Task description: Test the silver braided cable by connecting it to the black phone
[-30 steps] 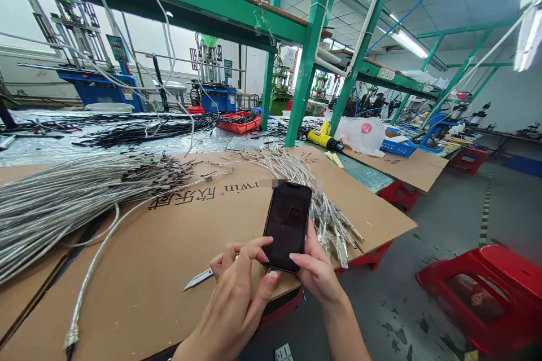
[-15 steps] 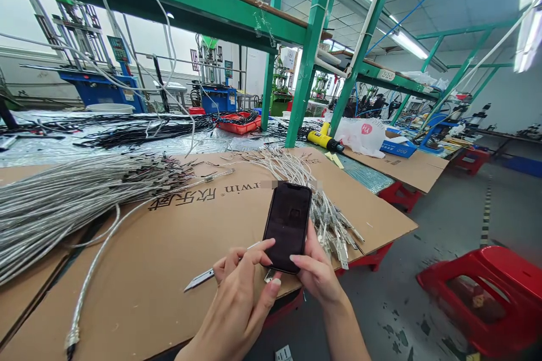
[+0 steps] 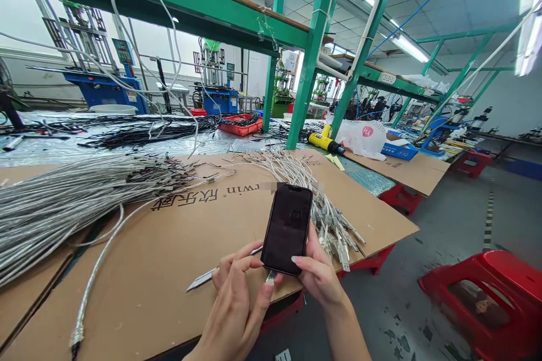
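Observation:
My right hand [image 3: 318,272] grips a black phone [image 3: 288,228] with a dark screen, held upright over the front edge of the cardboard sheet [image 3: 178,248]. My left hand [image 3: 237,293] is pinched at the phone's bottom end, where a small silver connector [image 3: 270,277] shows between thumb and fingers. A silver cable [image 3: 95,276] runs left across the cardboard from there. A blade-like metal tool [image 3: 201,279] lies just left of my left hand. A heap of pale cables with metal plugs [image 3: 326,214] lies behind the phone.
A thick bundle of silver cables [image 3: 63,197] covers the left of the bench. Black cables [image 3: 139,132] and a red tray [image 3: 239,123] lie farther back. Green frame posts [image 3: 307,67] rise mid-bench. A yellow tool [image 3: 322,142] and red stools [image 3: 491,299] are to the right.
My left fingers slid down from the phone's lower face to its bottom edge, now pinching the connector there. The view shifted slightly.

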Action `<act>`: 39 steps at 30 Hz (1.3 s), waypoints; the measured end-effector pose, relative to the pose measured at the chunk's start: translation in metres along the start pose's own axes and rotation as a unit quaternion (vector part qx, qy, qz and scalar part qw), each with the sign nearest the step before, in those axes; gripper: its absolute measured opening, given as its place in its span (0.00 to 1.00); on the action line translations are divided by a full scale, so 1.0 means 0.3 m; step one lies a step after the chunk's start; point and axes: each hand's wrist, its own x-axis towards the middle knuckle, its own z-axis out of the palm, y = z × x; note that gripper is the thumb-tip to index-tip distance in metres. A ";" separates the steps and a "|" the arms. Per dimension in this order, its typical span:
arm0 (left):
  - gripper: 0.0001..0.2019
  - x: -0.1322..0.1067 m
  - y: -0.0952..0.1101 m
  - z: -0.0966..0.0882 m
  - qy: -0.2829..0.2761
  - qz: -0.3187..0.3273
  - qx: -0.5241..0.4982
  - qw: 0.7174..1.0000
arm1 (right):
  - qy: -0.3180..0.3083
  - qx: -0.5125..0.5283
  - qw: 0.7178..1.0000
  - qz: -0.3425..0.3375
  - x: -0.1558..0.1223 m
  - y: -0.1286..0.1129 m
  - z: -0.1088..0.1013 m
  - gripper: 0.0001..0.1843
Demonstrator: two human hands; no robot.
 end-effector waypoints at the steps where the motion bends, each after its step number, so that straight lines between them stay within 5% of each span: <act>1: 0.05 0.002 0.002 0.000 0.001 -0.002 0.000 1.000 | 0.002 0.001 1.000 -0.001 0.001 0.001 -0.001 0.49; 22: 0.08 0.005 0.006 -0.005 -0.021 -0.006 0.011 1.000 | 0.038 -0.012 0.999 0.012 -0.010 -0.001 0.003 0.51; 39: 0.08 0.010 -0.004 -0.010 -0.015 0.030 0.018 0.999 | 0.079 -0.032 0.996 -0.005 0.002 0.013 -0.003 0.42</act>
